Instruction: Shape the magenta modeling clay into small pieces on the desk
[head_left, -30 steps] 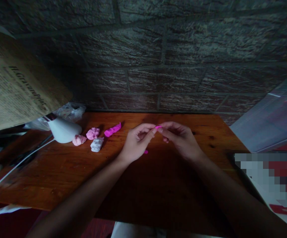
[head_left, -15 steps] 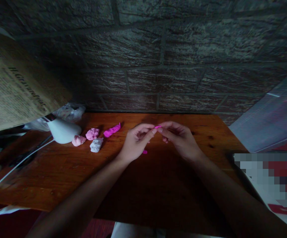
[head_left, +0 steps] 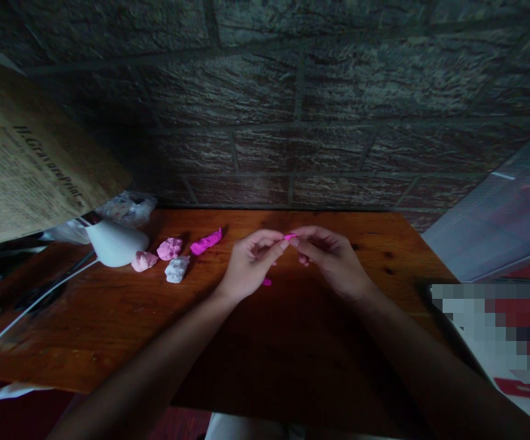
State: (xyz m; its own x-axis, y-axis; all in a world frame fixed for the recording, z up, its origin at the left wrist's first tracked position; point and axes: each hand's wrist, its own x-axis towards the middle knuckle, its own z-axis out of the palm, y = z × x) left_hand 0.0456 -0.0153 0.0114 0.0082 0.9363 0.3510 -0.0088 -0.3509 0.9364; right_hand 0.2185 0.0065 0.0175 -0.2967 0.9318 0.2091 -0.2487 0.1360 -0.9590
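A small bright pink piece of modelling clay [head_left: 289, 236] is pinched between the fingertips of both hands above the table. My left hand [head_left: 253, 260] grips its left end with thumb and forefinger; my right hand [head_left: 331, 256] grips the right end the same way. Below the left hand, another small pink bit [head_left: 267, 282] lies on the wood. To the left rest a magenta clay strip [head_left: 206, 242], a pink lump [head_left: 169, 249], a paler pink lump [head_left: 144, 261] and a whitish lump [head_left: 177, 269].
The wooden table [head_left: 127, 330] meets a dark brick wall [head_left: 265, 91]. A lamp with a white base [head_left: 117, 244] and a newsprint-patterned shade [head_left: 30, 153] stands at the left, its white cable [head_left: 30, 311] trailing forward. A translucent bin [head_left: 498, 208] is at the right.
Both hands keep their pinch on the pink clay, with barely any finger movement. The whole view has shifted very slightly.
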